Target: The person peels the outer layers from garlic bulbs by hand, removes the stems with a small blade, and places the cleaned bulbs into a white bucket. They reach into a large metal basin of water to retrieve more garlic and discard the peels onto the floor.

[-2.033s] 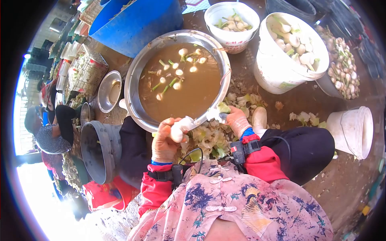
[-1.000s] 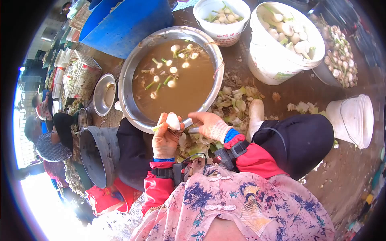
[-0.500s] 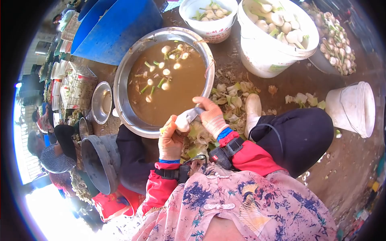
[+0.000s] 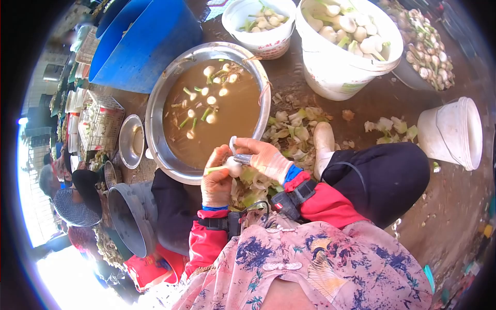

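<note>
Here, at the near rim of the steel basin (image 4: 153, 119), the left hand (image 4: 216, 178) curls its fingers round a pale bulb (image 4: 234, 168), seemingly steadying it against the metal blade (image 4: 242, 159) clasped by the right hand (image 4: 267, 158); floating bulbs (image 4: 211, 118) sit penned inside the basin

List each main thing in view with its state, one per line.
Held bulb: green stem attached
Left hand: closed on held bulb
Right hand: gripping a metal tool
Metal basin: holding brown water and floating bulbs
Large white bucket: loaded with bulbs
Small white bucket: holding bulbs
Peelings: heaped on the ground
</note>
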{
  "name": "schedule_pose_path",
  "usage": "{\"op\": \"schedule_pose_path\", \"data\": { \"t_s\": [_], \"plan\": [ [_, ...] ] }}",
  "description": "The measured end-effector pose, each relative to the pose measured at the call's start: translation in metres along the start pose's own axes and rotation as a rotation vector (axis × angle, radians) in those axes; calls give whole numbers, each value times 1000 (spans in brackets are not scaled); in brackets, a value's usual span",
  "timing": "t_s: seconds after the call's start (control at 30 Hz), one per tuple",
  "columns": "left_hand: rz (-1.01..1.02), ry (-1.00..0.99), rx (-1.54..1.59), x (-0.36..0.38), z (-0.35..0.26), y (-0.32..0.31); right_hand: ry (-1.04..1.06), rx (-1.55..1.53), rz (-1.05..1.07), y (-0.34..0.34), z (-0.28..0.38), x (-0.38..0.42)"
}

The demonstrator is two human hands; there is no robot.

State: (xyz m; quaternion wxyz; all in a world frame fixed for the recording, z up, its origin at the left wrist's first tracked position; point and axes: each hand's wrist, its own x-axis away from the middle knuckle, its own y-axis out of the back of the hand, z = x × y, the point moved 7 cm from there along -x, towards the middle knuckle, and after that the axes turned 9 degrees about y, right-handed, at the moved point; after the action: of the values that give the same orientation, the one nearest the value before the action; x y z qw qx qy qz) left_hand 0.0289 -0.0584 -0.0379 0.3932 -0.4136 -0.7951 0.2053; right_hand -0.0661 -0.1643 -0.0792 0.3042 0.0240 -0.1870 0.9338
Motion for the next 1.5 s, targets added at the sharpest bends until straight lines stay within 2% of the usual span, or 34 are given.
{"op": "schedule_pose_path", "data": {
  "t_s": [0.07,0.1,0.17,0.2,0.23,0.27,0.3,0.33,0.37,0.43,0.47,0.5,0.57,0.63,0.73,0.77,0.8,0.83,0.87,0.9,0.93,0.97,1.03,1.07,1.1,1.17,1.2,1.27,1.37,1.47,1.5],
  "plan": [
    [-7,27,-63,2,4,-16,36,156,-154,7,20,4],
    [0,15,-60,2,6,-17,40,158,-164,10,18,4],
    [156,-38,-10,-6,3,-33,-231,135,-186,22,-14,4],
    [205,-25,52,-12,0,-47,-202,-59,-223,23,-29,5],
    [212,-8,77,-22,-5,-56,-186,141,6,16,-30,-2],
    [192,-9,99,-34,-10,-64,-68,548,242,12,-27,-4],
    [170,-14,123,-50,-15,-76,-160,451,212,6,-23,8],
    [207,-26,150,-67,-20,-98,-123,370,155,2,-37,10],
    [254,-30,159,-80,-26,-125,-299,323,197,1,-19,18],
    [472,-73,46,-86,-39,-203,-134,470,209,1,-32,13],
    [491,-55,-11,-89,-39,-223,-155,361,244,4,-65,6],
    [606,-54,-50,-86,-35,-246,-94,470,280,6,-44,10],
    [666,117,-126,-89,-22,-254,111,602,363,7,-49,6],
    [533,272,-299,-99,-4,-224,138,162,328,5,-61,1],
    [142,190,-604,-136,5,-120,-65,-43,158,20,-60,1],
    [-61,166,-578,-143,1,-82,-162,-153,75,25,-59,2],
    [-227,57,-569,-156,-4,-27,-233,-114,-14,34,-38,2],
    [-426,1,-570,-170,-13,32,-241,-113,-11,36,-32,2],
    [-486,25,-282,-183,-16,87,-231,-280,-78,41,-29,-1],
    [-690,30,-191,-185,-23,119,-220,-445,-147,43,-26,-4],
    [-782,173,-244,-192,-32,145,-209,-402,-175,44,-20,-6],
    [-786,174,-235,-201,-28,159,-216,-396,-172,42,-19,-8],
    [-1045,212,-559,-185,-52,120,-242,-429,-191,39,-21,-10],
    [-830,-49,-1235,-242,-28,230,-221,-491,-166,36,-26,-11],
    [-828,-43,-1229,-244,-30,220,-226,-485,-170,36,-27,-14],
    [-537,186,-426,-239,-15,167,-273,-419,-195,35,-28,-14],
    [-537,195,-421,-230,-17,147,-257,-449,-208,34,-23,-15],
    [-322,195,-111,-215,-20,103,-259,-436,-224,35,-22,-16],
    [-208,317,3,-169,-15,67,-243,-369,-274,32,-16,-17],
    [-121,377,-12,-120,-3,44,-218,-251,-338,28,-11,-17],
    [-77,408,-18,-103,1,33,-58,-108,-354,31,-4,-20]
  ]
}}
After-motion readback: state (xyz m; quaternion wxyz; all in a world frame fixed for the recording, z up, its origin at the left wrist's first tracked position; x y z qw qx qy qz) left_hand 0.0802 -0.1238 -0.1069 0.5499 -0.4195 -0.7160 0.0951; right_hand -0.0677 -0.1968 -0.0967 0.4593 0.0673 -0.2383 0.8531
